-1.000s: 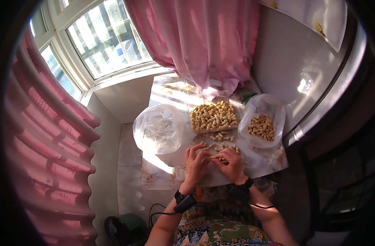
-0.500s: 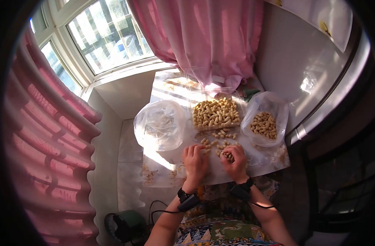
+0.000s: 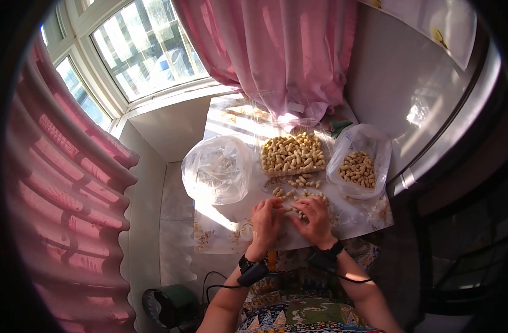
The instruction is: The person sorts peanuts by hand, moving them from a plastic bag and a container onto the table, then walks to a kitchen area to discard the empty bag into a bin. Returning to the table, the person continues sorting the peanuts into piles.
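My left hand [image 3: 266, 222] and right hand [image 3: 316, 223] curl close, grip unclear; peanuts [image 3: 279, 192] likely light, brittle, pinch mid-shell

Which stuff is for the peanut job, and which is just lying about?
For the job:
- left hand, right hand
- loose peanuts
- peanut tray, peanut bag
- probably the other bag, contents unclear

Just about:
- green thing behind
- pink curtains

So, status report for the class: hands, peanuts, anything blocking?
Left hand, right hand close together over table, grip unclear. Loose peanuts just beyond. Left bag, right bag off to the sides, not blocking.
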Available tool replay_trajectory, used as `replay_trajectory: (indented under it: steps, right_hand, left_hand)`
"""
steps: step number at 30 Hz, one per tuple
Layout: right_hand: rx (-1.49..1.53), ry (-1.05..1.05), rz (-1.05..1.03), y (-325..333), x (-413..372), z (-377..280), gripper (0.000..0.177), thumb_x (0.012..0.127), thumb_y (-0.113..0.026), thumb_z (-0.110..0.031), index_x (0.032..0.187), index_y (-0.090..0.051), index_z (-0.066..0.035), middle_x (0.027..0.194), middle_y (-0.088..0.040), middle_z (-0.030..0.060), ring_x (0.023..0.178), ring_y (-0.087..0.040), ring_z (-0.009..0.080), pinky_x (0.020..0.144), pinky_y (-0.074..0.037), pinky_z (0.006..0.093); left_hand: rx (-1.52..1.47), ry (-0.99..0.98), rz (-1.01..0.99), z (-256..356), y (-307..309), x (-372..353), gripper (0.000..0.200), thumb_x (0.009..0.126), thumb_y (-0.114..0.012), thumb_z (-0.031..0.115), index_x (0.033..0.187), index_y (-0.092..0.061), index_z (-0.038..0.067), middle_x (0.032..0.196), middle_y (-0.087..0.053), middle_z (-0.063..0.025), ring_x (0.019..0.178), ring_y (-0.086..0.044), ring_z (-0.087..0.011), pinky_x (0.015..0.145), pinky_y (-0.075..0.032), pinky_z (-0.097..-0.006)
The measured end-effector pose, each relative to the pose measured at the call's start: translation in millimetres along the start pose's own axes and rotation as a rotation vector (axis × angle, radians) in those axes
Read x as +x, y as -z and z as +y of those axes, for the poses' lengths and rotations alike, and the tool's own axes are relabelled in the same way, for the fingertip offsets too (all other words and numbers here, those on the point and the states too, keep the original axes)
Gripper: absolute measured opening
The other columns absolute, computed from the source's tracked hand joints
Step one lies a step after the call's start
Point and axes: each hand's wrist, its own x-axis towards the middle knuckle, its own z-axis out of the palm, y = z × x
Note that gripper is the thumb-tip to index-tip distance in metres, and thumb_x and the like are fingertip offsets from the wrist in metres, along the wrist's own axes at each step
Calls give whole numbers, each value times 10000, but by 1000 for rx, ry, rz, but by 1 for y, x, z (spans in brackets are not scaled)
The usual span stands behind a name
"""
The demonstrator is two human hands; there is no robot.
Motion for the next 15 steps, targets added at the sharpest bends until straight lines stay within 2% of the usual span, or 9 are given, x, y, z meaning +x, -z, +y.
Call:
replay_trajectory:
  steps: [5,8,10,15]
  right_hand:
    - [29,33,-16,1,0,2,251,809,-801,-99,1045,-717,-107,1087,-681,50,1084,-614,298,978,-469,438]
    - [37,22,-8,0,0,2,215,820,-797,-92,1014,-704,-99,1070,-681,51,1065,-617,300,960,-478,429]
    - [36,19,-2,0,0,2,195,826,-796,-93,995,-698,-95,1065,-680,53,1057,-618,302,950,-483,423]
    - [45,8,6,0,0,2,171,851,-795,-113,973,-682,-75,1040,-680,71,1030,-619,312,907,-502,416]
  left_hand:
    - [6,-32,-72,-2,0,1,220,918,-669,43,1134,-650,80,993,-721,-61,969,-671,-273,921,-447,-400]
    - [4,-41,-58,-1,-1,1,201,938,-637,27,1133,-647,74,996,-717,-76,967,-665,-290,919,-455,-406]
    - [-62,67,-14,0,-2,0,192,954,-608,4,1132,-644,62,980,-709,-88,954,-657,-309,897,-475,-412]
    - [-66,64,19,4,0,2,174,966,-585,-15,1119,-642,45,960,-698,-97,930,-648,-316,850,-503,-404]
